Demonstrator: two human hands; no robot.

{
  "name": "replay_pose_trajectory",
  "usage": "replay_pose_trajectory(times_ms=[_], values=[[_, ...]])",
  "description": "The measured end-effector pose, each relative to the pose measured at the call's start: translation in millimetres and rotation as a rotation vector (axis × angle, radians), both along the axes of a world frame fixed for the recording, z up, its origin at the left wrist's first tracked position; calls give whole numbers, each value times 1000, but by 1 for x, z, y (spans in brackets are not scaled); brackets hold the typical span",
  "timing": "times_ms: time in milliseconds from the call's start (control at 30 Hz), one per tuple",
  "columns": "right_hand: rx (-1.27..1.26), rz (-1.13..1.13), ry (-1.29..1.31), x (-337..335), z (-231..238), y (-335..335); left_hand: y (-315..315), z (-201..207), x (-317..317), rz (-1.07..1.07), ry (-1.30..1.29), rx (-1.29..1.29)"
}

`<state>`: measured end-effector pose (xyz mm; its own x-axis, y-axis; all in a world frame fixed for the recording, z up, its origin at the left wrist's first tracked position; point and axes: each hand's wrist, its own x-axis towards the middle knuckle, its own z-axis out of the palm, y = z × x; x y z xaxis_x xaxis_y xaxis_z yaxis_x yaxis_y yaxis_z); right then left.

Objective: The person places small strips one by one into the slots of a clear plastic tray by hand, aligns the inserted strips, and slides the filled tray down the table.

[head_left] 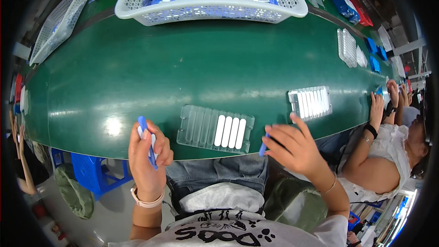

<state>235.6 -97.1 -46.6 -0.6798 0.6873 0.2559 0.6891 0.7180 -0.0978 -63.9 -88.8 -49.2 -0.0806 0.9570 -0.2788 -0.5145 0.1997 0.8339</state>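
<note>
My left hand point(148, 148) is closed around slim blue-and-white plastic sticks point(142, 121), held upright at the table's near edge; how many I cannot tell. Between my hands lies a clear slotted plastic tray point(195, 128). Several white sticks point(228, 131) fill its right-hand slots, and the left-hand slots are bare. To the right of this tray, my right hand point(292, 146) pinches a blue stick point(264, 145) between thumb and fingers, apart from the tray. Its other fingers are spread.
A white perforated basket point(210, 8) heaped with blue and white sticks stands at the far side. A second tray point(315, 103) of white sticks lies to the right, with stacked clear trays point(347, 48) beyond. Another basket point(59, 25) is far left. A co-worker's hands point(384, 100) are at right.
</note>
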Motion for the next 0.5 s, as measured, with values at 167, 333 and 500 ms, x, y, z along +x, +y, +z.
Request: replay_pose_trajectory(times_ms=[167,333,500], values=[[-201,10,468,-5,3,-1,2,1,5,-20,-25,-1],[-629,-201,537,-52,50,65,8,-3,-3,-52,-10,1],[-784,-1,279,-71,54,109,9,7,5,-126,-44,11]])
